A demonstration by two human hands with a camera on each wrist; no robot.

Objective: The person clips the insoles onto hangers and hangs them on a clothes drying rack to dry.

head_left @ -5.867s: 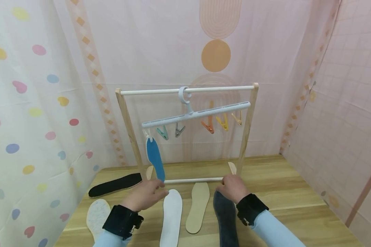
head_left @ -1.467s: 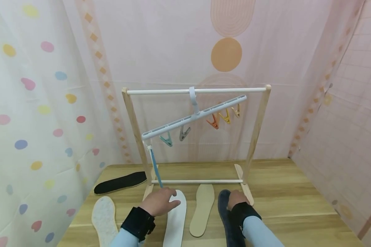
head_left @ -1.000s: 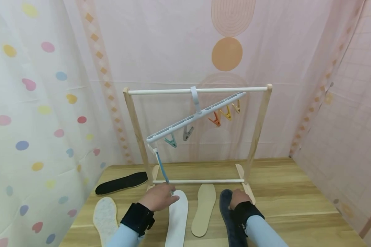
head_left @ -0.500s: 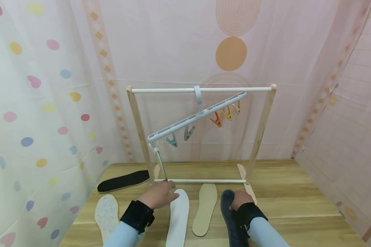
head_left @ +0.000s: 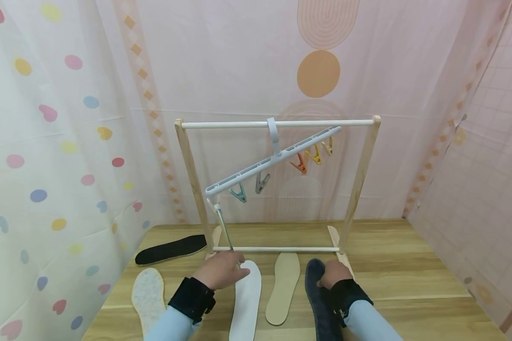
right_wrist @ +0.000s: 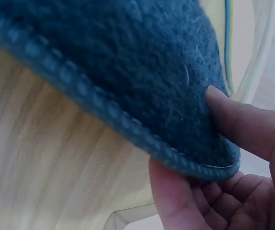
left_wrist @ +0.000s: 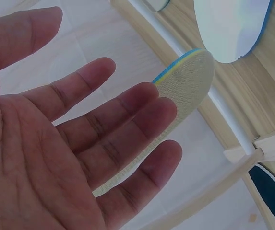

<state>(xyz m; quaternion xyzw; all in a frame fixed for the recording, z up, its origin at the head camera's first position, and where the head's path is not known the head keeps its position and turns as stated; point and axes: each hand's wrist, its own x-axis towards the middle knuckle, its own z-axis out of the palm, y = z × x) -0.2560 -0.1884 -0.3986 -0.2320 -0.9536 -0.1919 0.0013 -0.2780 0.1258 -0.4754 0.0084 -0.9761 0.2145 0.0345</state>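
Note:
A light blue clip hanger [head_left: 273, 161] hangs tilted from the rack's top bar, its left end low. An insole [head_left: 224, 229] dangles edge-on from its leftmost clip. My left hand [head_left: 219, 269] is at that insole's lower end. In the left wrist view, the spread fingers [left_wrist: 127, 112] overlap the insole's pale mesh face [left_wrist: 187, 79], which has a blue and yellow edge. My right hand [head_left: 336, 274] pinches the end of a dark fleecy insole [head_left: 320, 303]. In the right wrist view, the thumb [right_wrist: 245, 122] lies on the fleece [right_wrist: 142, 72], with fingers beneath the stitched rim.
On the wooden table [head_left: 401, 293] lie a white insole [head_left: 246, 298], a beige one [head_left: 283, 289], a speckled one [head_left: 148, 296] and a black one [head_left: 170, 249]. The rack's wooden posts [head_left: 360, 184] stand behind. Coloured clips [head_left: 299, 164] hang unloaded.
Since the oldest frame the hanging insole has turned from its blue face to edge-on, and the hanger tilts more steeply. My right hand has moved down and now grips the dark insole's end.

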